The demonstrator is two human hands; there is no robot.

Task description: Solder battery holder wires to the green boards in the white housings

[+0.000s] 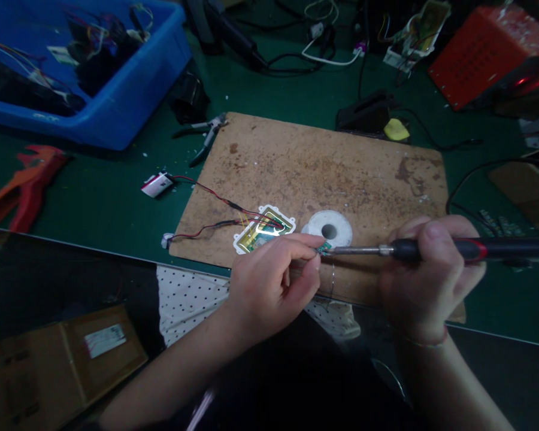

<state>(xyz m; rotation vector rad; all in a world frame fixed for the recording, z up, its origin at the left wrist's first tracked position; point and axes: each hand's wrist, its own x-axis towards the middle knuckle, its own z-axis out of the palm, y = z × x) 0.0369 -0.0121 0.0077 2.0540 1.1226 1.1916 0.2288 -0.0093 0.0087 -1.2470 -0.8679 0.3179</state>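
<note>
My left hand [272, 278] pinches a tiny green circuit board [325, 246] between thumb and forefinger, just above the near edge of a worn brown work board [341, 167]. My right hand [431, 275] is wrapped round a soldering iron [453, 249] with a black and red handle. Its metal tip touches the small board. A thin solder wire [332, 278] hangs below the pinch. A white-framed module [264, 230] with red and black wires lies just left of the pinch. A white solder spool [329, 228] lies behind it.
A blue bin [117, 102] of wired parts stands at the back left. Pliers [204, 134], a small battery pack [156, 184] and an orange tool [22, 185] lie on the green mat. A red box [485, 54] and a black iron stand [368, 117] are at the back right.
</note>
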